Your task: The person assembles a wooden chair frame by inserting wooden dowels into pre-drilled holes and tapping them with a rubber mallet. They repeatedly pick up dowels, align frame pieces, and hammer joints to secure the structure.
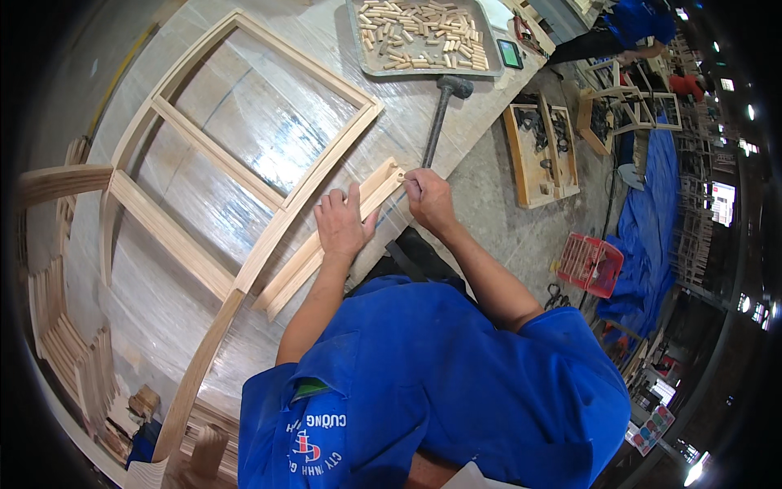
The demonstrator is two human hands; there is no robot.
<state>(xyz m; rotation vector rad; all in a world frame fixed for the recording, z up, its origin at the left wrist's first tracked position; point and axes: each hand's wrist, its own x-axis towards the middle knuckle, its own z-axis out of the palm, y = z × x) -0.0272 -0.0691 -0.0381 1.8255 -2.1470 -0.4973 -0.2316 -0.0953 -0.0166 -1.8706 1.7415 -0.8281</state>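
Two pale wooden rails [303, 262] lie side by side, slanting across the near edge of the table. My left hand [340, 226] grips them near the middle, its fingers over the far side and the thumb on the near side. At the upper right end, where a round hole shows, my right hand [430, 200] is closed in a pinch. Whatever sits between those fingertips is too small and hidden to make out. Just beyond that hand a black mallet [444, 110] rests with its handle toward me. Left of the rails lies a curved wooden chair frame [220, 155].
A metal tray [371, 69] of wooden dowels sits at the far side, beside a small device with a green screen [510, 54] and red-handled pliers [525, 33]. On the floor at right are a wooden box [521, 167] and a red crate [601, 269]. Another person [639, 24] works at far right.
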